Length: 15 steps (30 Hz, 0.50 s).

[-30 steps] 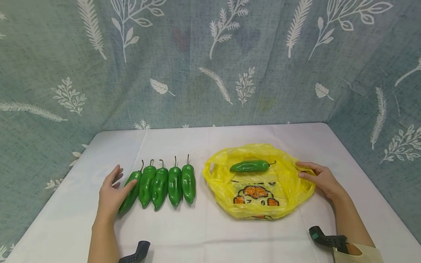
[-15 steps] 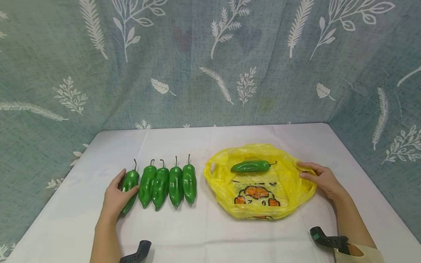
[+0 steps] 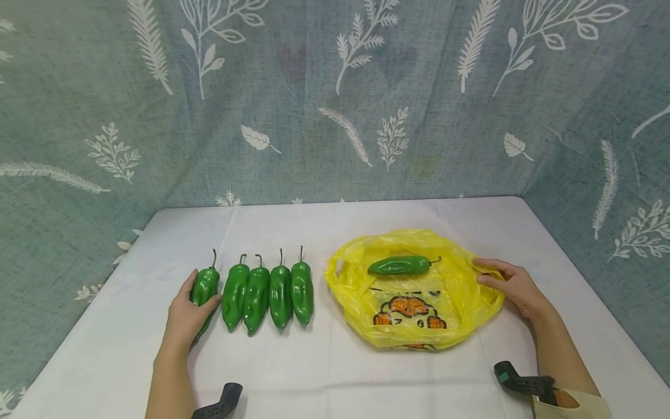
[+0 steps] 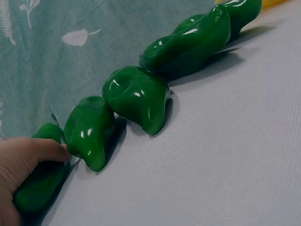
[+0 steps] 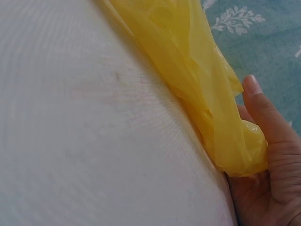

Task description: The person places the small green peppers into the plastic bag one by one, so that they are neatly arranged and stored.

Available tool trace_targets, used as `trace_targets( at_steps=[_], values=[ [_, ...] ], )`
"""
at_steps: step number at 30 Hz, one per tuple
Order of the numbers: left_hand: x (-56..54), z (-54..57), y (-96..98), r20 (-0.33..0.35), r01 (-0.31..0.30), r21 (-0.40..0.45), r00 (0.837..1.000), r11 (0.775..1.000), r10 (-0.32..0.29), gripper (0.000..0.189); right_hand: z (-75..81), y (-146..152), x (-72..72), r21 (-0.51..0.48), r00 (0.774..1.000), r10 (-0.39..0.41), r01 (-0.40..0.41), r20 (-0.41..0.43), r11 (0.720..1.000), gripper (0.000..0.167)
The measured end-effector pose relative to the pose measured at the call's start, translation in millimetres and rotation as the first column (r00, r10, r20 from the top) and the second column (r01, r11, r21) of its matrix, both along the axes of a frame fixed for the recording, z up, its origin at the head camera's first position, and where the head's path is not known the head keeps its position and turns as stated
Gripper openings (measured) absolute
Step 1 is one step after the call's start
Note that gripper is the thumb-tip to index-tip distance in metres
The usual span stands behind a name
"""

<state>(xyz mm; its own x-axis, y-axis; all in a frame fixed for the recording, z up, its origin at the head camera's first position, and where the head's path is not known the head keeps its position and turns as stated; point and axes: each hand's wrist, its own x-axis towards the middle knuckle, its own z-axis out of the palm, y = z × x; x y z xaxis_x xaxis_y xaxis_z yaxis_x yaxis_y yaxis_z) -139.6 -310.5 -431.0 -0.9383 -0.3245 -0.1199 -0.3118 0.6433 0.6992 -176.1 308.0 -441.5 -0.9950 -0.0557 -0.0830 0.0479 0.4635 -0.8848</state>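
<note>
Pepper [image 3: 206,284] gripped in left hand [image 3: 185,311], right hand [image 3: 515,288] pinching yellow bag [image 3: 463,302], forearms [image 3: 562,349] slanting inward.

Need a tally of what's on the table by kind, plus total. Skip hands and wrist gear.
Green peppers: 6 (1 in the left hand, 4 in the row beside it, 1 lying within the outline of the yellow bag)
Yellow bag: 1
Total: 7
</note>
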Motion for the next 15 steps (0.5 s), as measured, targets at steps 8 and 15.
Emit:
trace_targets(
  at_steps=[8,15],
  values=[
    [-4.1,-6.9,-2.8,-0.016,-0.049,0.029,0.999,0.998,0.049,0.09,-0.6,0.3,-1.4,0.001,1.0,0.0,0.0,-0.003,1.0,0.061],
    [-4.3,-9.0,-3.7,-0.027,-0.056,0.022,0.998,0.998,0.056,0.092,-1.8,1.3,-0.9,0.006,1.0,-0.001,0.001,-0.008,1.0,0.057]
  ],
)
